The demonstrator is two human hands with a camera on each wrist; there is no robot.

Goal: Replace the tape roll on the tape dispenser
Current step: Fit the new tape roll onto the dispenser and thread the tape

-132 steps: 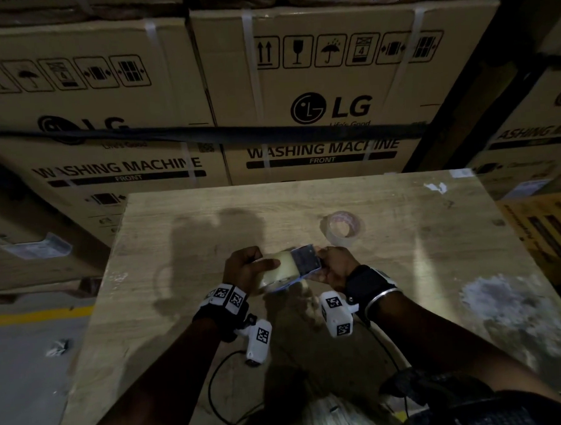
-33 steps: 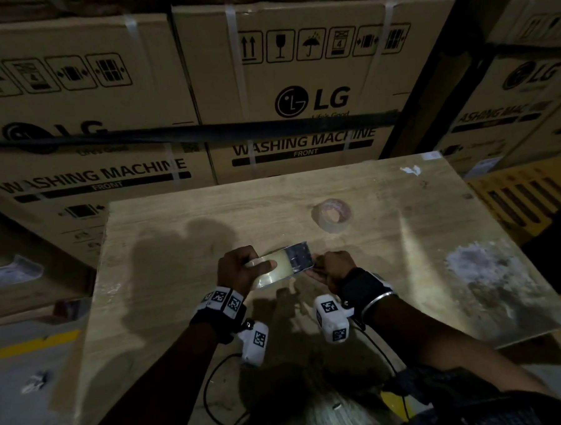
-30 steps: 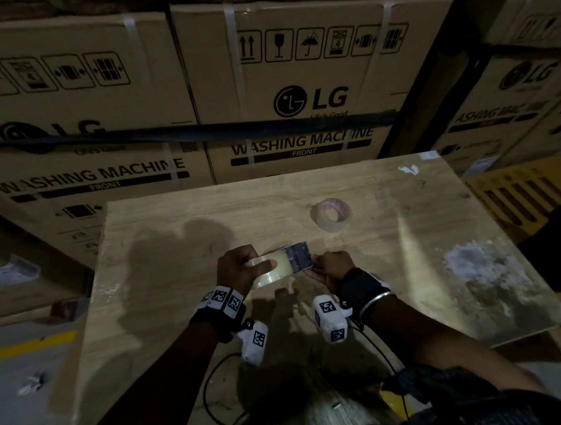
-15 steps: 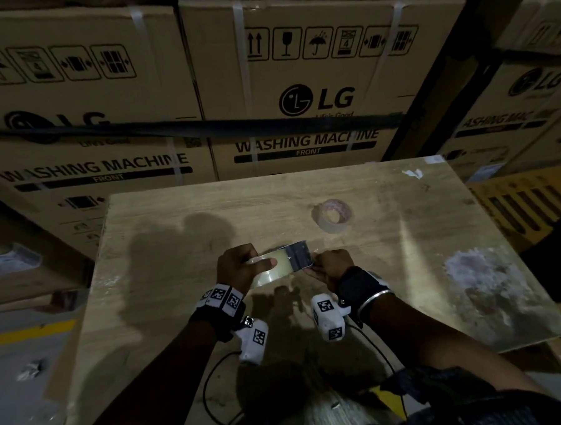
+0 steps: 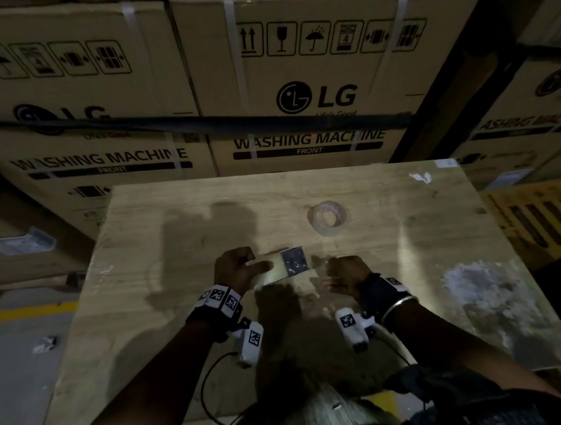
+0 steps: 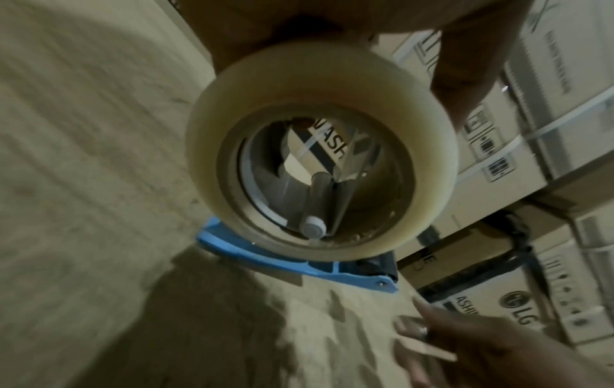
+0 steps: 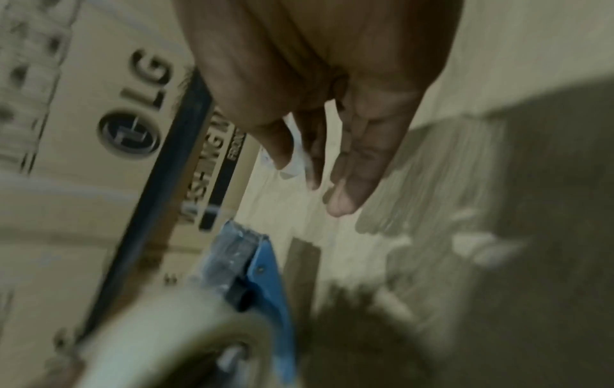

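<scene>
My left hand (image 5: pixel 235 270) grips cream tape roll (image 6: pixel 319 147) seated on blue plastic tape dispenser (image 6: pixel 292 260), low over pale wooden worktop (image 5: pixel 166 299). My right hand (image 5: pixel 346 275) just right of dispenser, apart, fingers (image 7: pixel 352 168) loosely extended, holding nothing. Spent clear tape roll (image 5: pixel 326 217) flat beyond dispenser.

Dim scene w/ hard shadows; wrist views blurred, edges warped.

My left hand (image 6: pixel 382 34) is running off the top edge, its fingers hiding behind the tape roll (image 6: pixel 322 152). Blur is smearing my right hand (image 7: pixel 332 86), so I cannot tell whether its fingertips are pinching anything.
</scene>
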